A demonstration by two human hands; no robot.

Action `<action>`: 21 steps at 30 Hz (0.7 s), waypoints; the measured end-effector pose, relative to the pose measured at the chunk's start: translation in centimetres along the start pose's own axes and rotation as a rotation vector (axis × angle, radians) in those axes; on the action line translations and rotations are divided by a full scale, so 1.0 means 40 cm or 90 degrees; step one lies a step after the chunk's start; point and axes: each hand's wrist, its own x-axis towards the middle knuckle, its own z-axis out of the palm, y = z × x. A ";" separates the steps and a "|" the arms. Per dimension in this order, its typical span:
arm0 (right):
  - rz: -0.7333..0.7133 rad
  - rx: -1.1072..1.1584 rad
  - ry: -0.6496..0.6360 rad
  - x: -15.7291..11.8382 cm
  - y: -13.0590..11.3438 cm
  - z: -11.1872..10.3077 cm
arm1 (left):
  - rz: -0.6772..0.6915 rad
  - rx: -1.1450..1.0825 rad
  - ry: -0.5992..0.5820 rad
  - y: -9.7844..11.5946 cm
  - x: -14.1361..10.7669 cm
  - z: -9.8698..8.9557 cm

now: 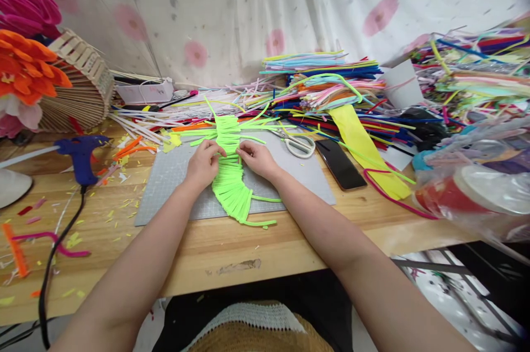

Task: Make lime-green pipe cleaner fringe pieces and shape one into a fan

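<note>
A curved piece made of bright green pipe cleaners (232,189) lies on the grey cutting mat (165,186), with loose green ends sticking out at its top and bottom. My left hand (203,163) pinches its left edge near the upper middle, fingers closed. On the opposite edge, at about the same height, my right hand (257,157) has its thumb and fingers closed on the green piece. More green pipe cleaners (194,132) spread sideways behind the hands. The fingertips partly cover the edges of the piece.
Scissors (300,145) and a black phone (340,164) lie to the right, beside a yellow strip (368,153). Piles of coloured pipe cleaners (331,87) fill the back. A blue glue gun (83,158) with a black cable stands left, near orange flowers (28,67).
</note>
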 end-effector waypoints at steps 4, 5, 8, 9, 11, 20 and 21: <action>-0.033 -0.015 -0.054 -0.005 -0.006 -0.005 | -0.007 -0.007 -0.052 -0.019 0.005 -0.011; -0.040 -0.011 -0.061 -0.006 -0.008 -0.006 | -0.007 0.004 -0.066 -0.020 0.006 -0.014; -0.043 0.002 -0.048 -0.007 -0.012 -0.007 | -0.005 0.057 -0.113 -0.010 0.007 -0.020; -0.040 0.004 -0.041 -0.007 -0.013 -0.006 | -0.005 0.076 -0.128 -0.003 0.007 -0.021; -0.035 0.003 -0.033 -0.006 -0.014 -0.005 | -0.010 0.107 -0.147 0.010 0.009 -0.020; 0.032 -0.040 0.034 0.005 0.002 0.000 | -0.062 0.087 -0.156 0.002 0.038 -0.015; 0.033 -0.039 0.033 0.005 0.003 0.000 | -0.055 0.092 -0.171 0.002 0.040 -0.018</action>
